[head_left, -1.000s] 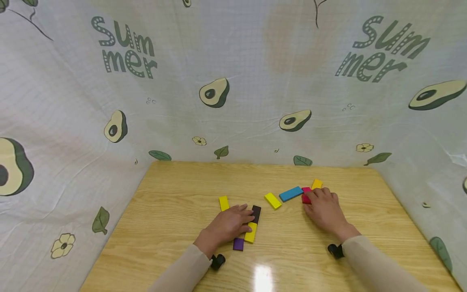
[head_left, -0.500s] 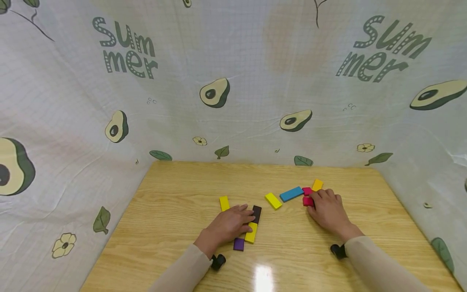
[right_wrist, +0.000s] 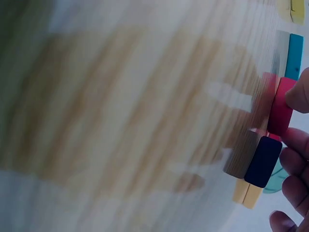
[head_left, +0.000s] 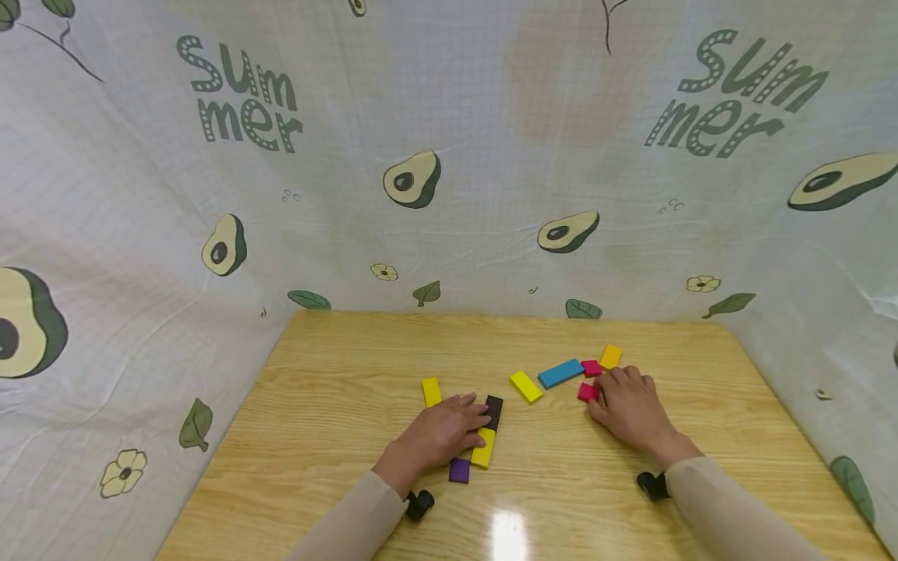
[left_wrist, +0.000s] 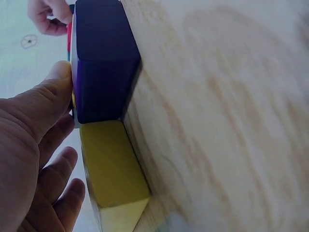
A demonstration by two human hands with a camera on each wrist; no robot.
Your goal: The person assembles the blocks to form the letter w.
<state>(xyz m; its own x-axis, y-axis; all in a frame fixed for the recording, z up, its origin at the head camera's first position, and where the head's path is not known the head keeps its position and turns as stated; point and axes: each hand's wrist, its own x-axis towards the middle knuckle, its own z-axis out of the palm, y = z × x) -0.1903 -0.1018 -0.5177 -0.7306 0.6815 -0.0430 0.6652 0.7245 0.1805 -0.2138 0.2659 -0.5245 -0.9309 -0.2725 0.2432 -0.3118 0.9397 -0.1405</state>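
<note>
My left hand (head_left: 438, 428) lies palm-down, fingers extended, over a group of blocks. Its fingertips rest at a black block (head_left: 494, 413) and a yellow block (head_left: 482, 448). In the left wrist view the thumb touches the top edge of a purple block (left_wrist: 104, 63), end to end with a yellow one (left_wrist: 116, 164). My right hand (head_left: 631, 405), fingers bent, pinches a red block (head_left: 588, 392) between thumb and index finger. A second red block (head_left: 592, 368) lies just behind it. In the right wrist view a dark blue block (right_wrist: 263, 162) stands by the fingers.
A blue block (head_left: 561, 373) touches the far red one, with an orange block (head_left: 610, 356) behind. A loose yellow block (head_left: 525, 386) lies between the hands, and another yellow block (head_left: 431, 391) shows beyond the left hand. Printed cloth (head_left: 491, 234) borders the wooden table (head_left: 351, 351).
My right hand has shifted slightly right and nearer. The near red block has separated from the far one and come toward me. The left hand has stayed in place.
</note>
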